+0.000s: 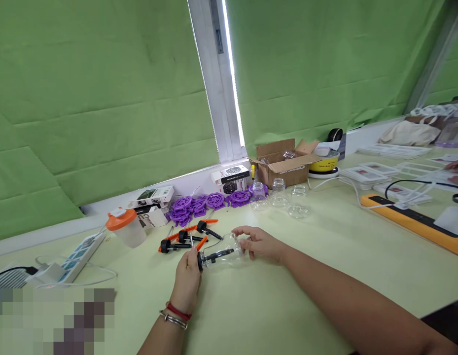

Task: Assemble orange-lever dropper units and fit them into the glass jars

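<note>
A clear jar (pixel 234 242) lies on its side in the air between my two hands, its wide end to the right. Inside it runs a black rod (pixel 221 255), joined to a black cap at the jar's mouth. My left hand (pixel 187 277) is closed around the cap end, with an orange handle sticking up by the fingers. At the jar's wide base, the curled fingers of my right hand (pixel 261 244) grip the rim. Just beyond lie several similar black cap assemblies (pixel 184 237) with orange handles and metal shafts.
Purple spoked plastic parts (pixel 215 200) lie along the wall, near small printed boxes (pixel 230 173). Clear jars (pixel 278 192) stand before an open cardboard box (pixel 284 170). Left are an orange-lidded cup (pixel 134 234) and a power strip (pixel 81 256). Another person's hand (pixel 457 166) shows far right.
</note>
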The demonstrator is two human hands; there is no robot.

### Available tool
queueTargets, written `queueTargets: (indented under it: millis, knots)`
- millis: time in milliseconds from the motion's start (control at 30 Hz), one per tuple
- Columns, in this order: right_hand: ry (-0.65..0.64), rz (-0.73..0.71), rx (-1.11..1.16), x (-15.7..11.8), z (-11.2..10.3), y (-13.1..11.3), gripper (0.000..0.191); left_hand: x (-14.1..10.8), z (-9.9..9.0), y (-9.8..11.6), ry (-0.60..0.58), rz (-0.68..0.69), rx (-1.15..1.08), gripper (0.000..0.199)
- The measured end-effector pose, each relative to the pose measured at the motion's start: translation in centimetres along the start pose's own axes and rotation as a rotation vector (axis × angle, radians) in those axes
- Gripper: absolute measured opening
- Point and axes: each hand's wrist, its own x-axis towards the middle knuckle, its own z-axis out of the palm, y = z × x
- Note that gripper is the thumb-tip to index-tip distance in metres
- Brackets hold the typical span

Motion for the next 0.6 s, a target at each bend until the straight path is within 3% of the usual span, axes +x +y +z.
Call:
queueTargets:
  millis: [167, 367, 467, 600]
  knots:
    - [-0.083, 0.013, -0.011, -0.2, -0.8, 0.3, 0.070, 0.0, 0.0, 0.2, 0.008, 0.004, -0.008, 0.039]
    - [-0.049, -0.013, 0.021, -0.2, -0.4, -0.3, 0.064, -0.4, 0.2, 0.4, -0.007, -0.001, -0.035, 0.038]
    - [-0.044, 0.022, -0.037, -0.3, -0.1, -0.7, 0.050, -0.5, 0.3, 0.3, -0.007, 0.018, -0.017, 0.040]
    - [-0.030, 0.074, -0.081, -0.1, 0.1, -0.4, 0.049, -0.6, 0.3, 0.2, -0.024, 0.035, -0.007, 0.040]
